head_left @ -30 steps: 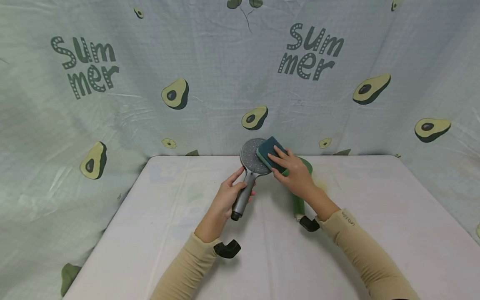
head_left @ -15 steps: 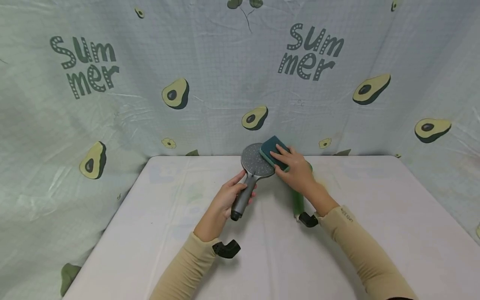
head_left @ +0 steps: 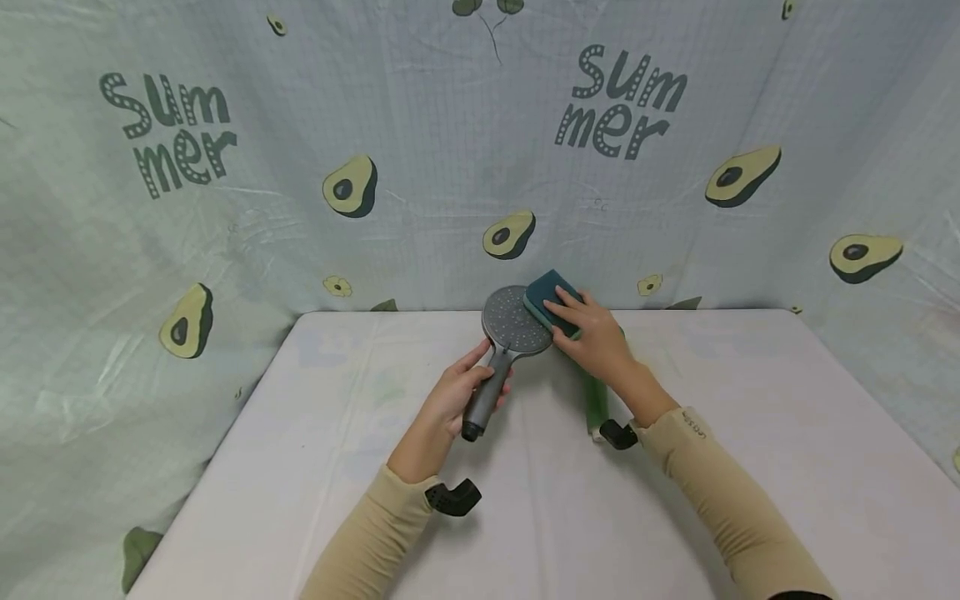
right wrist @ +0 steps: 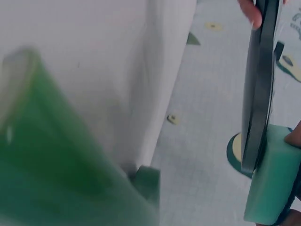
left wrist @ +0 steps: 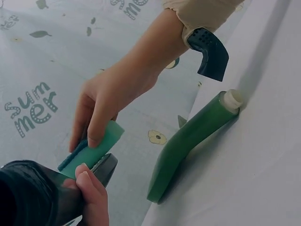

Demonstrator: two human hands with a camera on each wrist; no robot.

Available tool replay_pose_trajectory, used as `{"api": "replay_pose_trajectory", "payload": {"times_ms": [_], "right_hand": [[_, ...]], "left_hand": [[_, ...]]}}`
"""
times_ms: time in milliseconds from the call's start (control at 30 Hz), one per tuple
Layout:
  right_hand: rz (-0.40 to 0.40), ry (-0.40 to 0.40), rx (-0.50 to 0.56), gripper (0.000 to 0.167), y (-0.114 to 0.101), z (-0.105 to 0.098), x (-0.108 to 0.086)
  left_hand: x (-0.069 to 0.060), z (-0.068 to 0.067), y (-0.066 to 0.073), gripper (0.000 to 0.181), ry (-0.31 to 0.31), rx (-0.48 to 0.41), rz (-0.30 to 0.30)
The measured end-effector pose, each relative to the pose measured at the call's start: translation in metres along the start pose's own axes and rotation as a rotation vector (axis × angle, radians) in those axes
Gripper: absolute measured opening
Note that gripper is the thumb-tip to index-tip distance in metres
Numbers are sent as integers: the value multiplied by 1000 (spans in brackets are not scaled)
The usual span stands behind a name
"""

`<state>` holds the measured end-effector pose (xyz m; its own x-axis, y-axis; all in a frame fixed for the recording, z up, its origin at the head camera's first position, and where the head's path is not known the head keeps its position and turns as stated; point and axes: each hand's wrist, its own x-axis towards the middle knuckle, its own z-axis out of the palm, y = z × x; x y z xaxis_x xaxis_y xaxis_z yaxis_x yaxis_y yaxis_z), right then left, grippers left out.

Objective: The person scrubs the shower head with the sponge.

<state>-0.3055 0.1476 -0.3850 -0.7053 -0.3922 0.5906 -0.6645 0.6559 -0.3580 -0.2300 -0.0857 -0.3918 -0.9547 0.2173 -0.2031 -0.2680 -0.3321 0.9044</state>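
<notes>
1. Even, diffuse light fills the head view; the bench (head_left: 525,525) is pale to its far edge.
2. Soft-edged shadows lie on it beside both sleeves (head_left: 367,537).
3. The printed sheet (head_left: 435,108) catches faint glare above the far left corner.
4. Both wrist views are dimmer; the left shows the near end of the shower head (left wrist: 26,193) almost black.
5. In the right, the close green object (right wrist: 61,150) is blurred.
</notes>
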Motion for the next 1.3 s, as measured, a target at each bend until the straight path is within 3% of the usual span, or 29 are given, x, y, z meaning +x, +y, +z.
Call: {"api": "replay_pose_trajectory", "payload": {"times_ms": [100, 333, 533, 633, 867, 967, 1033, 1200, 1300], "right_hand": [[-3, -37, 31, 44, -6, 3, -1], [-148, -91, 35, 43, -17, 10, 1], [-42, -4, 3, 44, -4, 7, 6], [-19, 2, 12, 44, -1, 6, 6], [-179, -18, 63, 42, -19, 10, 2], [-211, -18, 42, 43, -21, 10, 3], [-180, -2, 33, 43, -18, 8, 4], [-7, 41, 37, 44, -3, 2, 8], [33, 42, 41, 44, -2, 1, 8]], "left_hand": [[1, -1, 0, 59, -6, -3, -8], [0, -2, 1, 59, 19, -2, -11], [1, -1, 1, 60, 12, 10, 2], [1, 0, 1, 61, 9, 16, -9], [-2, 0, 4, 65, 11, 18, -3], [-2, -1, 4, 66, 14, 19, 0], [-1, -1, 5, 65, 10, 21, 7], [-1, 2, 5, 66, 5, 24, 17], [-2, 3, 5, 66, -2, 27, 10]]}}
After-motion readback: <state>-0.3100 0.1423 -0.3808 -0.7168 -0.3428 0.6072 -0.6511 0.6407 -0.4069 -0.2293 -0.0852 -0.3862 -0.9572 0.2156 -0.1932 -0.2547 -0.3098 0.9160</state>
